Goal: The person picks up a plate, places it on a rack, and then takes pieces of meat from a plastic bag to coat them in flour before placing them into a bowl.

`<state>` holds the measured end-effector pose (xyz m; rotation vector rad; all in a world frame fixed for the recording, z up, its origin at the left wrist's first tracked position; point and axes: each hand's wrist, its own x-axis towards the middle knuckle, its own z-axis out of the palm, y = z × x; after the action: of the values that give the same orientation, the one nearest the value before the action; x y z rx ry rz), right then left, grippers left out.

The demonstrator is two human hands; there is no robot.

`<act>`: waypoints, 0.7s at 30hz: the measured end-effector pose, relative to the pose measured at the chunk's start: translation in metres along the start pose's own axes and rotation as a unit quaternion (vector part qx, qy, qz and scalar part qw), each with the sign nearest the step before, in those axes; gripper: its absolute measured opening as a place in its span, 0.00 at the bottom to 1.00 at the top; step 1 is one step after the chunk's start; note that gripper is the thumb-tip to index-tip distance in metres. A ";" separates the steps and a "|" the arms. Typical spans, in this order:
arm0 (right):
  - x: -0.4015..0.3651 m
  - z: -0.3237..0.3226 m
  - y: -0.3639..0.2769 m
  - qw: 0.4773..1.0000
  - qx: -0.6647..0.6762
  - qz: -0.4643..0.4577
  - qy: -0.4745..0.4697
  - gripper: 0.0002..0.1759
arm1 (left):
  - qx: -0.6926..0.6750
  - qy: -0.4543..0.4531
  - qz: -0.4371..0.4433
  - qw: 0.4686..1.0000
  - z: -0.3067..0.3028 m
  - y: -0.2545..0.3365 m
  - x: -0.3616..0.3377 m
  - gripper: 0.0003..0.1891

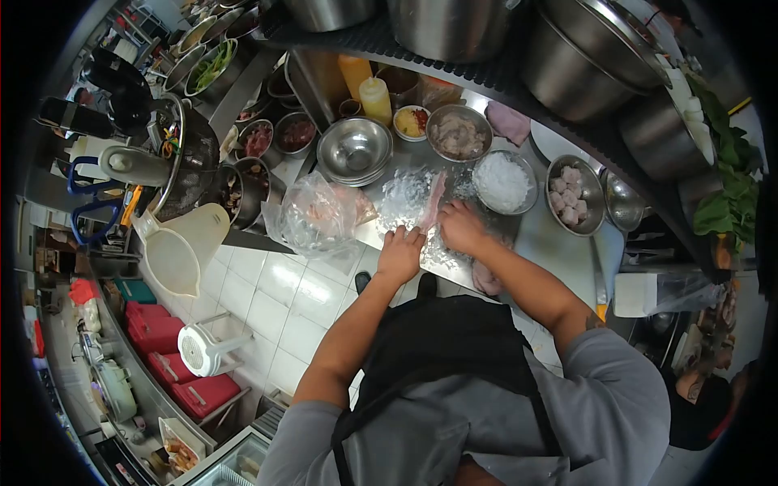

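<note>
On the metal counter, a long pale pink strip of meat (433,201) lies beside a patch of white powder (405,197). My left hand (401,254) rests at the strip's near end, fingers bent and close together; what they grip is too small to tell. My right hand (463,229) is just right of the strip, its fingers curled and their tips partly hidden. A bowl of white powder (503,182) stands beyond my right hand. Another pale piece of meat (486,278) lies under my right forearm. A clear plastic bag (316,219) sits left of my left hand.
Stacked steel bowls (355,150), a bowl of pale meat (459,133) and a yellow squeeze bottle (375,100) stand at the back. Rightward are a bowl of pink pieces (575,196) and a knife (600,279) on a cutting board (553,243). A shelf (486,78) overhangs the counter.
</note>
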<state>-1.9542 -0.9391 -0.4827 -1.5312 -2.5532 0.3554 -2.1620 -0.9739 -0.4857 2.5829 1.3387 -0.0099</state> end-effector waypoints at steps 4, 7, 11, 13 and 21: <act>0.002 -0.004 0.002 1.000 -0.015 0.013 0.001 0.16 | 0.006 0.000 0.012 1.000 -0.003 0.004 -0.002 0.25; 0.010 -0.008 0.006 0.999 -0.028 0.038 0.016 0.19 | 0.000 -0.020 0.019 1.000 -0.006 0.009 -0.004 0.26; 0.014 -0.002 0.012 0.998 -0.045 0.016 -0.027 0.26 | 0.001 -0.046 0.004 0.999 -0.014 0.019 -0.008 0.27; 0.018 0.002 0.013 0.996 -0.052 0.072 -0.014 0.27 | -0.002 -0.037 -0.001 0.999 -0.010 0.020 -0.010 0.27; 0.031 0.010 0.014 0.993 -0.042 0.107 0.036 0.32 | -0.014 -0.003 -0.020 1.000 0.001 0.014 -0.015 0.27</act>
<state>-1.9593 -0.9064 -0.4966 -1.8198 -2.3831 0.2156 -2.1598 -0.9941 -0.4826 2.5314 1.3781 -0.0063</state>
